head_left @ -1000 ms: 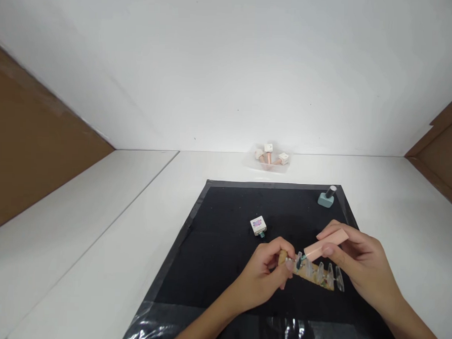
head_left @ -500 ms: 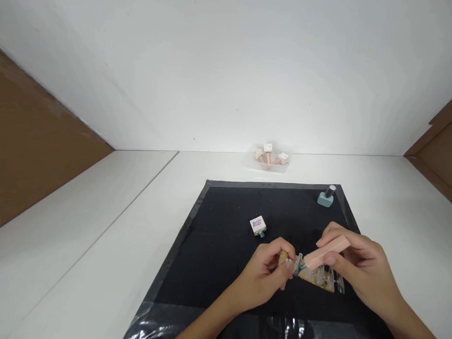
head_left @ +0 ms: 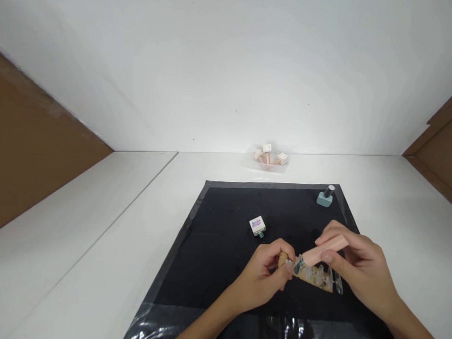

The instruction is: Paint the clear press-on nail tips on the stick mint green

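Observation:
My left hand (head_left: 269,272) is closed round the left end of a wooden nail-tip holder (head_left: 314,277). Several clear false nails (head_left: 329,279) stand along it, and one near my left fingers carries dark teal polish. Between the thumb and fingers of my right hand (head_left: 360,258) is a pink nail polish brush cap (head_left: 325,250), tilted, its lower end at the teal nail; the bristles are too small to make out. A white square polish bottle (head_left: 257,225) with a coloured label and an uncapped teal-stained neck lies beyond my left hand.
A teal bottle (head_left: 325,196) with a silver cap stands at the back right of the black mat (head_left: 216,238). Behind the mat, a clear tray (head_left: 250,163) holds several white-and-pink bottles. Brown panels (head_left: 34,148) flank the white table (head_left: 108,244).
The pink brush cap has shifted slightly left and tilted a little flatter over the teal nail. My left hand keeps its hold on the holder.

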The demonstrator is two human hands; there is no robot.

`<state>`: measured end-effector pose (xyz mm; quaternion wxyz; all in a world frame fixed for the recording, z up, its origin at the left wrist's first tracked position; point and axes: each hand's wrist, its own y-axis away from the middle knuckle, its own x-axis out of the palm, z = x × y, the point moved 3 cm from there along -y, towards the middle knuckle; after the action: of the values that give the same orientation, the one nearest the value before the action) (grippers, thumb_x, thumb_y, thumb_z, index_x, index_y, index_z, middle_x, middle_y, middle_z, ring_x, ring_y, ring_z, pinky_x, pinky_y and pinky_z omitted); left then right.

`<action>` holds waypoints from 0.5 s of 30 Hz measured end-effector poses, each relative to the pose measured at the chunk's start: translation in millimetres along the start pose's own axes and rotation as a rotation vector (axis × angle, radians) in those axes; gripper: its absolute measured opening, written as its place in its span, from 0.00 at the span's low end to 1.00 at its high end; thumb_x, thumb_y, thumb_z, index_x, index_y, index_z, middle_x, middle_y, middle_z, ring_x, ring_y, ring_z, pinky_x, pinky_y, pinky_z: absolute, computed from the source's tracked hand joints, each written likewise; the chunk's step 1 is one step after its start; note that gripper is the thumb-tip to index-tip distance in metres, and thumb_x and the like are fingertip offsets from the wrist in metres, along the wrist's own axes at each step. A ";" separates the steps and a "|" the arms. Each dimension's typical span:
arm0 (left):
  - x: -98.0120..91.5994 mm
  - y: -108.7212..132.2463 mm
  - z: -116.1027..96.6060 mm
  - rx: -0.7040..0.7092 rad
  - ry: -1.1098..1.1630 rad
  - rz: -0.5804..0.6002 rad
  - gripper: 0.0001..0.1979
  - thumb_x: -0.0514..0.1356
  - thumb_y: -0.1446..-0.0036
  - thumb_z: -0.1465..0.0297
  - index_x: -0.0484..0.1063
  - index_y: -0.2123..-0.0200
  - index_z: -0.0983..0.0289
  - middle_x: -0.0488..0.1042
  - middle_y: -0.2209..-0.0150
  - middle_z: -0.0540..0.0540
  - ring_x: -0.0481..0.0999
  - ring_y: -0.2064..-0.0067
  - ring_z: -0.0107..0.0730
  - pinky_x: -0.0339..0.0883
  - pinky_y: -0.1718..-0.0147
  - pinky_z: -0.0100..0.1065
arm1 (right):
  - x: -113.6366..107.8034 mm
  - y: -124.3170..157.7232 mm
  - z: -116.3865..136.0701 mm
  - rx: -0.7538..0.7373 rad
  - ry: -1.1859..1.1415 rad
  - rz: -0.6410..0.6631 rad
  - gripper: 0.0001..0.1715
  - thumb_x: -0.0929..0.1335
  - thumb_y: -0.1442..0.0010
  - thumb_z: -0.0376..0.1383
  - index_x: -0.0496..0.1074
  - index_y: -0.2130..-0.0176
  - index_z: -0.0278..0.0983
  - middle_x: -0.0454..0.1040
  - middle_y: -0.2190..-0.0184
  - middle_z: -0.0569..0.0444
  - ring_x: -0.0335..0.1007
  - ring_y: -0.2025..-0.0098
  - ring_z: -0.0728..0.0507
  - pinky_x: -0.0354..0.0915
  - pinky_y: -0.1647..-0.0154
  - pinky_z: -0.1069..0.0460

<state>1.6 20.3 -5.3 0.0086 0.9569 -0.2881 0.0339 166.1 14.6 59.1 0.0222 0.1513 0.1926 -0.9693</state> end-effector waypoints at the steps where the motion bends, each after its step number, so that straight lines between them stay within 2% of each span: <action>1: -0.2 0.5 0.3 0.007 -0.008 0.003 0.21 0.53 0.44 0.49 0.60 0.71 0.63 0.60 0.79 0.45 0.59 0.82 0.17 0.53 0.83 0.22 | -0.5 0.5 -1.0 0.006 0.031 -0.015 0.10 0.71 0.44 0.41 0.75 0.73 0.39 0.73 0.79 0.55 0.70 0.77 0.47 0.68 0.78 0.55; 6: -0.3 1.1 -2.8 0.053 -0.065 0.003 0.20 0.53 0.42 0.52 0.61 0.72 0.63 0.57 0.80 0.44 0.58 0.81 0.19 0.52 0.82 0.23 | -5.5 1.4 -4.5 -0.005 0.071 -0.088 0.07 0.71 0.44 0.40 0.75 0.72 0.40 0.73 0.77 0.55 0.70 0.76 0.48 0.67 0.77 0.56; 11: 0.2 -1.2 -7.1 0.075 -0.150 -0.012 0.18 0.52 0.41 0.55 0.61 0.74 0.63 0.54 0.81 0.44 0.54 0.80 0.20 0.50 0.81 0.25 | -1.2 -0.1 0.8 -0.068 0.005 0.036 0.13 0.69 0.42 0.45 0.75 0.73 0.39 0.72 0.80 0.55 0.67 0.78 0.48 0.65 0.80 0.55; 15: 0.2 -1.4 -7.6 0.113 -0.235 -0.014 0.14 0.54 0.42 0.60 0.62 0.74 0.63 0.55 0.80 0.44 0.54 0.79 0.21 0.50 0.79 0.25 | -3.2 -0.3 0.0 -0.068 0.116 -0.008 0.10 0.70 0.43 0.40 0.74 0.74 0.39 0.74 0.78 0.54 0.70 0.75 0.47 0.67 0.76 0.54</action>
<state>2.1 21.6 2.3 -0.0790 0.9553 -0.2781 -0.0625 169.1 14.8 60.2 0.0124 0.2057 0.2271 -0.9518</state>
